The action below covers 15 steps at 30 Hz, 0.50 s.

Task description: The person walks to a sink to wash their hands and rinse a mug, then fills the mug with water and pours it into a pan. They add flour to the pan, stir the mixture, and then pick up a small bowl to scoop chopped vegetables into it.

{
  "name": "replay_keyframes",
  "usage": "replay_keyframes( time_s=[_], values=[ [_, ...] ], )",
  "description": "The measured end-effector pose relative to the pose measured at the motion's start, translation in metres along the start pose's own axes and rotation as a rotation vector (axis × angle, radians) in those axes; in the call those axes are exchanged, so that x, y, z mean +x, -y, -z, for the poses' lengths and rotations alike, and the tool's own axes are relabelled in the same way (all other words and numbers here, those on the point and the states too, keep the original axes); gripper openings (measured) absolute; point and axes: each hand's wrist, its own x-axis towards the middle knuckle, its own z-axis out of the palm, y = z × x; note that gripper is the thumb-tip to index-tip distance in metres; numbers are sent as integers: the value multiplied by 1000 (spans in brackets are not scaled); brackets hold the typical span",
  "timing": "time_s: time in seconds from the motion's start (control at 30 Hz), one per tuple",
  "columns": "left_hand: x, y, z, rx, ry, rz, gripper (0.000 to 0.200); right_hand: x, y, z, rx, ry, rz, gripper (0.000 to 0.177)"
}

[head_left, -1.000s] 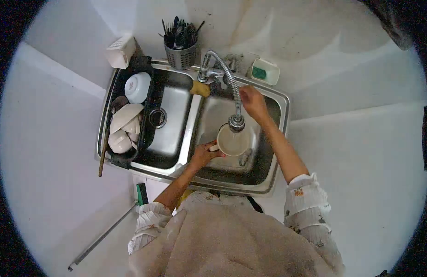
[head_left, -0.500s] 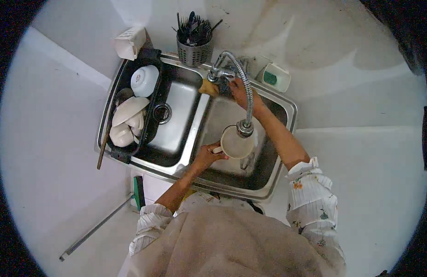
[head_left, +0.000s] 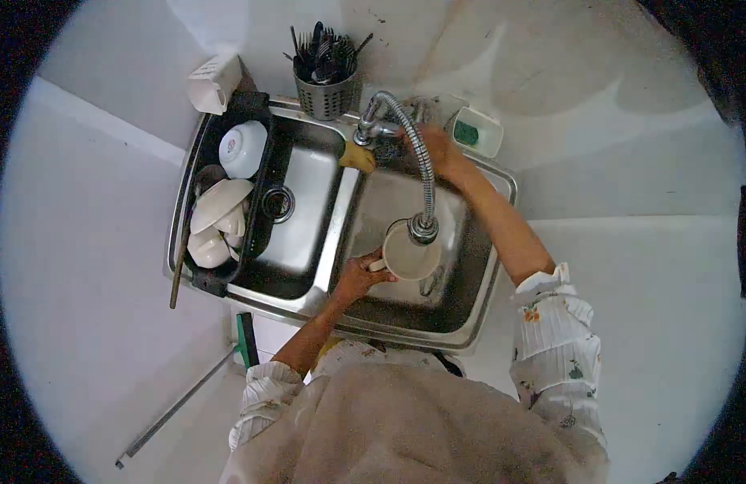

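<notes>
My left hand (head_left: 359, 277) is closed on the handle side of a cream mug (head_left: 411, 256), held over the right sink basin (head_left: 369, 214). The mug's mouth faces up, right beneath the spray head of the flexible metal faucet (head_left: 424, 226). Up at the back of the sink, my right hand (head_left: 434, 150) is by the faucet's base and tap. It is smeared by motion and partly behind the hose, so its fingers do not show clearly. A yellowish cloth or glove (head_left: 357, 157) lies over the divider beside the faucet base.
In the left basin, a black dish rack (head_left: 256, 103) carries a white bowl (head_left: 243, 150) and several dishes. A cutlery holder (head_left: 328, 100) stands behind the sink. A container with a green scrubber (head_left: 466, 133) sits at the back right. A squeegee (head_left: 245, 340) leans below left.
My right hand has shifted slightly at the tap and is now blurred. My left hand keeps the mug under the spray head. The whole view has shifted a little.
</notes>
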Motion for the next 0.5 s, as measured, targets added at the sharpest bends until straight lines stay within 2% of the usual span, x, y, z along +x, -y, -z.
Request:
replay_keyframes(
  time_s=[0.07, 0.13, 0.2, 0.23, 0.33, 0.4, 0.47, 0.5],
  values=[
    [-1, -4, 0, -42, -7, -48, 63, 20, -31, -6, 39, -26, 2, 26],
    [-6, -21, 0, -173, 3, 63, 64, 27, -34, 0, 80, -57, 1, 24],
    [-5, -18, 0, -131, 11, 46, 64, 29, -36, 8, 269, -38, -44, 20],
    [-5, -17, 0, -96, 13, 24, 64, 26, -32, 7, 270, -45, -50, 20],
    [-6, -21, 1, -15, 46, 19, 62, 6, -30, -9, 350, -170, -88, 22],
    [-8, -8, 0, -47, 36, 39, 60, -19, -32, -39, 407, -560, -92, 26],
    [-10, -5, 0, -74, 29, 60, 58, -65, -32, -70, 759, -585, -455, 33],
    [-13, -7, 0, -85, 15, 66, 57, -96, -35, -92, 962, -588, -457, 35]
  ],
)
